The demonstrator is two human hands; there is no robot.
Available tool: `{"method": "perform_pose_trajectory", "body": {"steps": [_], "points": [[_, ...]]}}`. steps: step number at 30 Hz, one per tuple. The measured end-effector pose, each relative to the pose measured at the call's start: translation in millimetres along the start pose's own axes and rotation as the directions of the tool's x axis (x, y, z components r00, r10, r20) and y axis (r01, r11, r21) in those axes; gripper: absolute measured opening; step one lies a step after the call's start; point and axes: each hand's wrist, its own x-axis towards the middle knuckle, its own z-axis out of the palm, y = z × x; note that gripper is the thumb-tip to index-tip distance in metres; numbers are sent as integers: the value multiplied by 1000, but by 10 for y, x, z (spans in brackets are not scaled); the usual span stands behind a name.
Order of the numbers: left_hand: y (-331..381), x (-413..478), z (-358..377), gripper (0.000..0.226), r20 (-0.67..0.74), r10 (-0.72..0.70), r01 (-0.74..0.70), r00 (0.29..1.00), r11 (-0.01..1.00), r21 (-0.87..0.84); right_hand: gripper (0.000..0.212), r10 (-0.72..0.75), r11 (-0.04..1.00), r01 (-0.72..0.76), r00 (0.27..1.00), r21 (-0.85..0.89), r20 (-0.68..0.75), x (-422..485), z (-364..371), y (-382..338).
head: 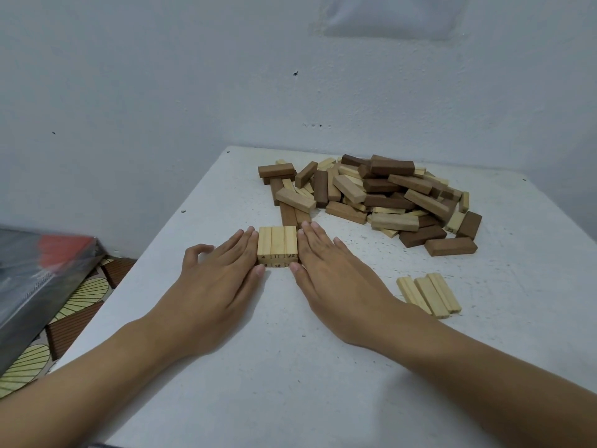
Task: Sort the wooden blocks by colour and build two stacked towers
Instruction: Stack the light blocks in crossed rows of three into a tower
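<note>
A low stack of light wooden blocks [277, 244], two layers of three with printed numbers on the near ends, stands on the white table [290, 367]. My left hand [223, 270] lies flat against its left side and my right hand [329, 270] flat against its right side, fingers straight, pressing the stack from both sides. Three loose light blocks [428, 294] lie side by side to the right of my right forearm. A mixed pile of dark and light blocks [381, 195] sits at the far right of the table.
The table's left edge [155, 250] drops to a patterned floor [80, 295]. A grey and red wrapped box [42, 270] lies on the floor at the left. A white wall stands behind the table.
</note>
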Motion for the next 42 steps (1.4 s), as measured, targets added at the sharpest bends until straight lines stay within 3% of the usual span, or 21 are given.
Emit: {"method": "perform_pose_trajectory", "body": {"steps": [11,16,21,25,27,30,33,38,42], "points": [[-13,-17,0,72,-16,15,-14,1000,1000,13,60,-10,1000,9,1000,-23,-22,4,57,10],[3,-25,-15,75,-21,17,-17,1000,1000,-10,70,-23,999,22,998,-28,-61,11,88,20],[-2,-1,-54,81,-20,-10,7,1000,991,-132,61,-6,998,10,999,65,-51,-71,-67,10],[32,-4,-177,64,-192,5,-59,981,960,-275,55,-8,999,15,989,47,-147,-246,-279,77],[83,13,-225,53,-315,85,-165,945,957,-238,50,13,997,8,965,79,-263,-358,-370,161],[259,87,-282,39,-394,200,-295,897,935,-199,31,39,989,23,917,149,-398,-534,-466,377],[543,186,-292,35,-359,297,-386,885,899,-208,19,23,978,59,921,199,-389,-702,-506,725],[1098,392,-137,48,-163,385,-413,908,887,-208,11,56,947,44,953,318,-298,-1008,-538,1242],[1385,519,36,64,-84,354,-363,932,894,-261,24,172,856,-45,964,515,-203,-1228,-482,1465]]}}
